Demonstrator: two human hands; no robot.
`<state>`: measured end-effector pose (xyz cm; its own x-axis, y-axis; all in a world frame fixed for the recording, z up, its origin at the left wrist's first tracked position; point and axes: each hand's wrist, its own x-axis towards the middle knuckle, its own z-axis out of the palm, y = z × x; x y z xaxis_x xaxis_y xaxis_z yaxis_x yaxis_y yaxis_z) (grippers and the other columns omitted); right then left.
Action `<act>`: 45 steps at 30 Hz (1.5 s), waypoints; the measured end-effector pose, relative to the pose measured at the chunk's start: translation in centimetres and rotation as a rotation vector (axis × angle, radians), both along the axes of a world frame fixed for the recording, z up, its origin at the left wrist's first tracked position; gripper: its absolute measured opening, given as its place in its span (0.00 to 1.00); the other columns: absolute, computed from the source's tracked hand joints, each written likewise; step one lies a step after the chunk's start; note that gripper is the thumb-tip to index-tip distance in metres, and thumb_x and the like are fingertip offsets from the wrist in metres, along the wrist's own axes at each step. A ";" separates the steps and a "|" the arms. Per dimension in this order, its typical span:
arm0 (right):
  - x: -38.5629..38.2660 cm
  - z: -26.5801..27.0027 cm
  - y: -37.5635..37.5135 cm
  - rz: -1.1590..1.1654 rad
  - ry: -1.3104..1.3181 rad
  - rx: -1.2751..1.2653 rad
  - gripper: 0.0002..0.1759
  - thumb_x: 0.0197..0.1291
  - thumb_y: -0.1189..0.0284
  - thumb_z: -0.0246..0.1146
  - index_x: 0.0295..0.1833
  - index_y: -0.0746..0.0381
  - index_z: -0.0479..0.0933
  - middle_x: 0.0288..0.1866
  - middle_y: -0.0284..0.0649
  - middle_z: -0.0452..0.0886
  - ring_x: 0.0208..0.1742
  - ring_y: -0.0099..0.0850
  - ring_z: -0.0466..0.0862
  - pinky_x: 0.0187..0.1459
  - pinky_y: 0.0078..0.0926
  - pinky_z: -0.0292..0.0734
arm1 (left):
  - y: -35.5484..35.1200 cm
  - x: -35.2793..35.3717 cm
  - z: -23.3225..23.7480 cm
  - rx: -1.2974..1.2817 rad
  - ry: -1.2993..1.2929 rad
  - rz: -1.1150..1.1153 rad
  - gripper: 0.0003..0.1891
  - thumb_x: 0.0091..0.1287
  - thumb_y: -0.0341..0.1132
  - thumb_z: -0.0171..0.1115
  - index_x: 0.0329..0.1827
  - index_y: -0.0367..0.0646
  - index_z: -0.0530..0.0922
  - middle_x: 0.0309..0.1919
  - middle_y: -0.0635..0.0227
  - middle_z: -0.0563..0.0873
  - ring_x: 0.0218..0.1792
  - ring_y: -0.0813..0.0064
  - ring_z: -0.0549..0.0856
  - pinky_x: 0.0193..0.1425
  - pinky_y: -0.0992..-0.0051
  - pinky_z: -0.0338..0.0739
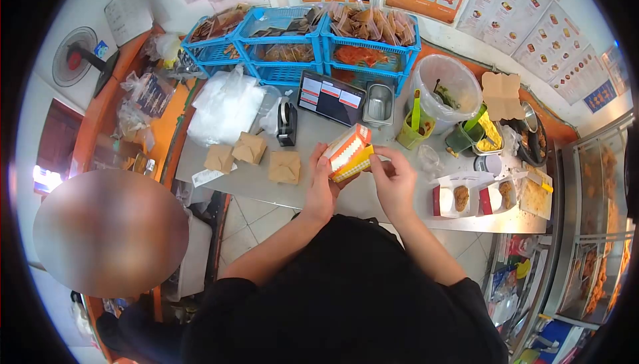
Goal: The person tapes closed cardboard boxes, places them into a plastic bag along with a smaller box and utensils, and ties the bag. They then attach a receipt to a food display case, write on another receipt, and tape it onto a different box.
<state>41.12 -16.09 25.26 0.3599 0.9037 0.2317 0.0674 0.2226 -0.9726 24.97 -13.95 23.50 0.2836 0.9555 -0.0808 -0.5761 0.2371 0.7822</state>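
An orange, white and yellow food carton (347, 154) is held up over the front of the metal counter, tilted. My left hand (321, 189) is closed around its left side and underside. At the yellow end, my right hand (395, 179) pinches the carton between thumb and fingers. Left of my hands lie several folded brown paper packets (285, 167). To the right stand two open red-and-white boxes, a nearer one (454, 200) and another (498, 196), each with a white mound and a brown fried piece inside.
Behind the carton are a tablet (331, 98), a black tape dispenser (287, 124) and a steel container (380, 103). Blue stacked baskets (283, 26) line the wall. A green cup (414, 134) and a large clear tub (432, 84) stand right. Another person is at the left.
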 end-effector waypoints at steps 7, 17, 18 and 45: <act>1.2 0.8 1.5 0.057 -0.741 0.246 0.05 0.73 0.76 0.68 0.51 0.63 0.82 0.53 0.42 0.89 0.50 0.36 0.92 0.44 0.36 0.90 | 0.1 0.2 -0.9 -0.001 0.067 0.113 0.30 0.88 0.46 0.45 0.86 0.47 0.51 0.83 0.58 0.61 0.80 0.58 0.70 0.80 0.50 0.71; 2.8 -9.5 0.7 0.394 0.625 -0.614 0.23 0.83 0.59 0.57 0.72 0.62 0.69 0.62 0.45 0.84 0.61 0.35 0.87 0.58 0.38 0.89 | 2.5 -3.1 -5.8 0.831 0.947 -0.194 0.39 0.70 0.39 0.72 0.80 0.38 0.63 0.84 0.38 0.53 0.84 0.39 0.59 0.85 0.55 0.60; 2.8 -12.0 0.2 0.350 0.621 -0.636 0.23 0.83 0.59 0.57 0.71 0.62 0.69 0.63 0.46 0.83 0.61 0.35 0.87 0.57 0.38 0.89 | 2.6 -3.5 -7.3 0.827 1.016 -0.258 0.38 0.71 0.39 0.71 0.80 0.39 0.64 0.84 0.41 0.57 0.83 0.42 0.63 0.84 0.55 0.62; -27.5 -6.2 15.0 0.042 -0.602 -0.675 0.08 0.70 0.74 0.69 0.42 0.70 0.83 0.38 0.48 0.87 0.35 0.38 0.87 0.40 0.33 0.82 | 46.3 -43.1 -12.8 0.597 1.962 -0.433 0.13 0.70 0.37 0.63 0.48 0.38 0.88 0.43 0.50 0.91 0.45 0.47 0.91 0.52 0.53 0.85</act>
<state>13.65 -1.05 19.04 0.3126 0.9255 -0.2139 0.6118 -0.3684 -0.6999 -18.17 32.31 10.66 0.3872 0.8841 -0.2617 0.9205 -0.3543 0.1650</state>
